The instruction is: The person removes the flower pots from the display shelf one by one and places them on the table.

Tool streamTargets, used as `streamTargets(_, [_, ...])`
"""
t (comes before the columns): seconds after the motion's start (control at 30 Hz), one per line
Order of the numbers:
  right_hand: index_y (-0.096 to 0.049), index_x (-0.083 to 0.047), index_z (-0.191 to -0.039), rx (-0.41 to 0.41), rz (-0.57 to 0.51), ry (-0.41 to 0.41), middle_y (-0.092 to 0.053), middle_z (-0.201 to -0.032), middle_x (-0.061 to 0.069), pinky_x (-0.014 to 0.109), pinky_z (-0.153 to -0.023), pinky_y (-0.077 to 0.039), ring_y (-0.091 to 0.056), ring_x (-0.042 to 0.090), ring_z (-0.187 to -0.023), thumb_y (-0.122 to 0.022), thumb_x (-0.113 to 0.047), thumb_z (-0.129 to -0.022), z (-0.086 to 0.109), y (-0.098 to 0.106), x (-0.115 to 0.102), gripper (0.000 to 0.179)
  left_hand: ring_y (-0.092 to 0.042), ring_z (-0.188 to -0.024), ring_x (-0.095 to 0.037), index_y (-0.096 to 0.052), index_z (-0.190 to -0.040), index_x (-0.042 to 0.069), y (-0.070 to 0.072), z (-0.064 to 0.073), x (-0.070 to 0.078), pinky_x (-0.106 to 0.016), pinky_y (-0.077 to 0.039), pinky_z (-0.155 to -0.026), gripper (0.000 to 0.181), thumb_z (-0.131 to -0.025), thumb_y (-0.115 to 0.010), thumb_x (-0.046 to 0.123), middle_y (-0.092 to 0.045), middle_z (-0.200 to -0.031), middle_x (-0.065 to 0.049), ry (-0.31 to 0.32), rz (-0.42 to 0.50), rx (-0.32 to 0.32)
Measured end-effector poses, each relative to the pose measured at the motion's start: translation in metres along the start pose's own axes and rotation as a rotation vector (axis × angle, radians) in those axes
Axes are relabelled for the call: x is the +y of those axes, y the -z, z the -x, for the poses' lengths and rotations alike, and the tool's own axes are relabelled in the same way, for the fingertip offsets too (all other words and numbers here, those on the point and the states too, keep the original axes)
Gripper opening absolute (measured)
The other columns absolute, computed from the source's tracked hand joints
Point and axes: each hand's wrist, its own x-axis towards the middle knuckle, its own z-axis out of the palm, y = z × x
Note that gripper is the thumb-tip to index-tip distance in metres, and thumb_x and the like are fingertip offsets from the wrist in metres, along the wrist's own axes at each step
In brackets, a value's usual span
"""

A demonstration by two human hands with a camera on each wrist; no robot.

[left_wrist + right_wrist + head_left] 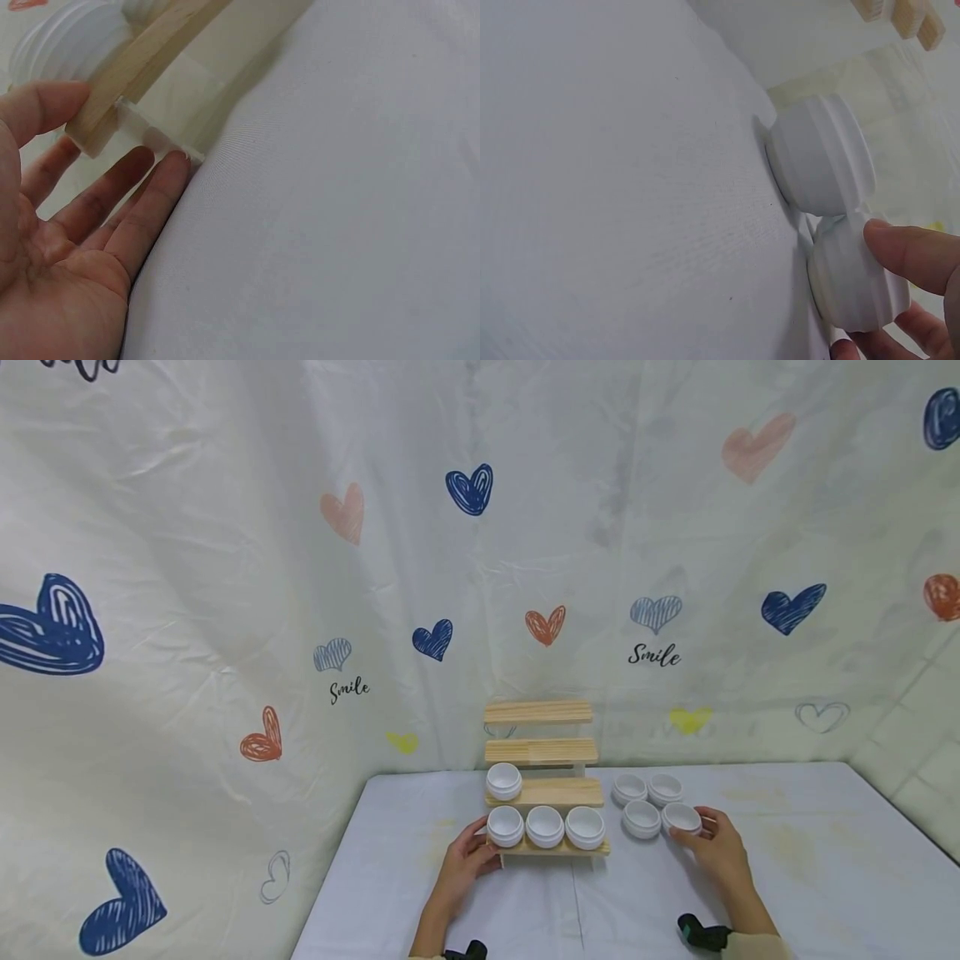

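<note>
A stepped display stand (551, 792) with pale wooden shelves stands at the back of the table. Three small white bowls line its lowest shelf, and one white bowl (503, 782) sits at the left of the shelf above. My left hand (462, 858) holds the left end of the lowest shelf; in the left wrist view, thumb and index are at the wooden board (101, 124), with other fingers by the clear support (154, 133). Right of the stand, my right hand (718, 847) grips a small white bowl (851, 277) between thumb and fingers, beside another bowl (817, 154).
The gripped bowl belongs to a tight cluster with several bowls, including a near-left one (641, 820). White cloth covers the table (795, 860). Right behind the stand hangs a white curtain (420, 560) printed with hearts.
</note>
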Motion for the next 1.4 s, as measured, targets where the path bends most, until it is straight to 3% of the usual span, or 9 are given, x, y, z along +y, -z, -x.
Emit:
streamTargets(0.2, [-0.031,0.006,-0.151,0.004,-0.001,-0.003,-0.041,-0.150,0.037,0.040,-0.092,-0.050,-0.047,0.049,-0.134,-0.078,-0.027,-0.089,-0.0015,-0.0010,0.0006,0.084,-0.069,-0.108,-0.017,-0.044,-0.153,0.008,0.0000,-0.0007,-0.0005,-0.040,-0.061,-0.093,0.060,-0.098,-0.068,0.014,-0.067,-0.129,-0.015,-0.005,-0.002,0.000])
streamTargets(0.4, [-0.033,0.005,-0.150,0.023,0.011,0.002,-0.046,-0.145,0.036,0.021,-0.075,-0.044,-0.052,0.045,-0.127,-0.077,-0.030,-0.090,0.0021,-0.0014,-0.0011,0.083,-0.070,-0.105,-0.018,-0.044,-0.154,0.008,-0.0009,-0.0009,0.0002,-0.041,-0.061,-0.093,0.061,-0.098,-0.068,0.014,-0.067,-0.127,-0.014,-0.001,-0.002,0.003])
streamTargets(0.53, [-0.033,0.004,-0.150,0.029,0.013,-0.008,-0.047,-0.143,0.035,0.018,-0.072,-0.041,-0.053,0.044,-0.124,-0.077,-0.032,-0.090,0.0036,-0.0021,-0.0013,0.082,-0.070,-0.104,-0.018,-0.044,-0.154,0.007,-0.0017,-0.0007,0.0007,-0.041,-0.061,-0.092,0.061,-0.098,-0.068,0.015,-0.067,-0.126,-0.014,-0.006,-0.009,0.005])
streamTargets(0.83, [-0.032,0.005,-0.150,0.030,0.018,-0.011,-0.046,-0.142,0.036,0.021,-0.075,-0.043,-0.052,0.045,-0.125,-0.076,-0.031,-0.091,0.0057,-0.0020,-0.0020,0.082,-0.071,-0.103,-0.019,-0.044,-0.153,0.007,-0.0011,-0.0018,-0.0025,-0.038,-0.062,-0.090,0.061,-0.098,-0.068,0.016,-0.067,-0.127,-0.016,-0.028,-0.021,-0.007])
streamTargets(1.13, [-0.029,0.003,-0.152,0.016,0.018,-0.029,-0.044,-0.144,0.035,0.042,-0.089,-0.048,-0.050,0.046,-0.128,-0.075,-0.035,-0.092,0.0040,-0.0035,-0.0022,0.085,-0.071,-0.104,-0.022,-0.045,-0.153,0.008,-0.0014,-0.0012,0.0000,-0.040,-0.062,-0.091,0.061,-0.097,-0.069,0.016,-0.067,-0.127,-0.015,-0.004,-0.019,0.012])
streamTargets(1.4, [-0.030,0.003,-0.150,0.022,0.031,-0.021,-0.046,-0.141,0.035,0.040,-0.085,-0.046,-0.050,0.046,-0.124,-0.076,-0.036,-0.091,0.0031,-0.0052,-0.0015,0.085,-0.071,-0.104,-0.021,-0.044,-0.153,0.007,-0.0001,-0.0005,-0.0003,-0.041,-0.061,-0.092,0.061,-0.098,-0.068,0.015,-0.067,-0.127,-0.015,-0.006,-0.007,0.009])
